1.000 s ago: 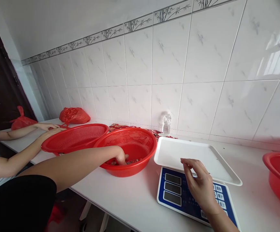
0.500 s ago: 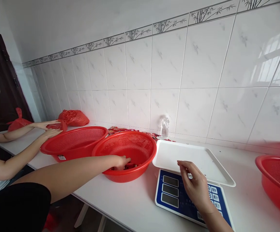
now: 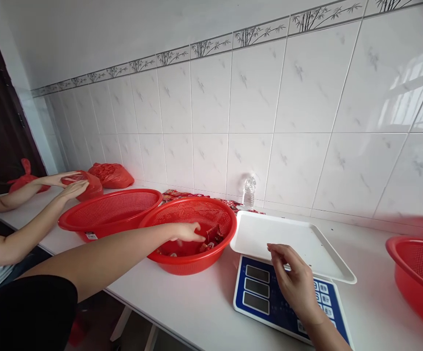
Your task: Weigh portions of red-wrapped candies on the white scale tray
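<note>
My left hand (image 3: 188, 233) reaches into a red mesh basket (image 3: 189, 214), fingers closed round a bunch of small red-wrapped packets (image 3: 211, 238) lifted off the basket's bottom. More packets lie low in the basket. My right hand (image 3: 295, 280) hovers over the blue panel of a digital scale (image 3: 259, 292), fingers loosely curled and apart, holding nothing. A white tray (image 3: 299, 239) lies on the scale, just behind that hand.
A second red basket (image 3: 109, 214) touches the first on its left. Another person's two hands (image 3: 70, 185) press a red plastic bag (image 3: 87, 185) at far left, beside another red bag (image 3: 111, 174). A water bottle (image 3: 248, 192) stands by the wall. Another red basket (image 3: 421, 265) sits far right.
My left hand has risen from the basket's bottom toward the tray side with packets in it. The other person's hands moved from the basket rim onto a red bag. My right hand barely moved.
</note>
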Demonstrator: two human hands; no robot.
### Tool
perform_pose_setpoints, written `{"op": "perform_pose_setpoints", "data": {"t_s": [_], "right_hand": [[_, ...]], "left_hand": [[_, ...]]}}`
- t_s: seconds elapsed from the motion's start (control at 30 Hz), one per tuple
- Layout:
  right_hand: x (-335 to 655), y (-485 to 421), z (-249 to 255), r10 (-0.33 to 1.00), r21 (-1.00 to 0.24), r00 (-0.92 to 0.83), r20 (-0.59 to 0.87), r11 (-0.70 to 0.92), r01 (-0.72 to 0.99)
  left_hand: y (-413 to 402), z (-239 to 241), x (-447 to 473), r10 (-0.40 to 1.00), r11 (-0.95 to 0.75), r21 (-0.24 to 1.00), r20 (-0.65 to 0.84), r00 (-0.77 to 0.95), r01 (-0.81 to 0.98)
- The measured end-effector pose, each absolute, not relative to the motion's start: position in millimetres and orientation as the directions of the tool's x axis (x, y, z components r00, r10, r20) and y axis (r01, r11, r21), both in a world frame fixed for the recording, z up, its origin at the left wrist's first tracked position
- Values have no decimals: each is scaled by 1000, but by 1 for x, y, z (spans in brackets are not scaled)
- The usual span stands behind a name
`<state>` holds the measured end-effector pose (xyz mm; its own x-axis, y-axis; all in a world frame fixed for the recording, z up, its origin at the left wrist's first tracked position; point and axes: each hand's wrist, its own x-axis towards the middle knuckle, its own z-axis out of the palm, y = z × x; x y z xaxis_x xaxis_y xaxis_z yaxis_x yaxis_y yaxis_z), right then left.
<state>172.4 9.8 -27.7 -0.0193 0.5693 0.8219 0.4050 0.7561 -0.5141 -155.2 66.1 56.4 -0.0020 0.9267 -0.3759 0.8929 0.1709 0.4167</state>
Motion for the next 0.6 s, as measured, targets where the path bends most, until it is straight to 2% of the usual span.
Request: {"op": "perform_pose_setpoints", "data": {"t_s": [0.07,0.1,0.17,0.37,0.5,0.6], "right_hand": [[173,9,-27,578,-523,-23,816,753,399],[173,9,-27,582,-527,-24,813,752,396],[173,9,-27,589,-533,-28,808,750,392],[172,10,-27,589,-528,-28,808,744,410],[173,10,-28,594,-530,-33,803,740,414],[173,10,-28,601,-537,-36,799,738,409]], "left_hand": [[65,57,-167,826,224,99,-547,-135,970],[63,56,-171,763,221,-8,-621,-178,975],[60,54,-176,678,197,-52,-714,-174,979],[53,53,-164,575,173,119,-818,-2,978],[51,55,-146,582,242,363,-796,165,900],[54,51,-130,637,230,504,-725,263,833]]}}
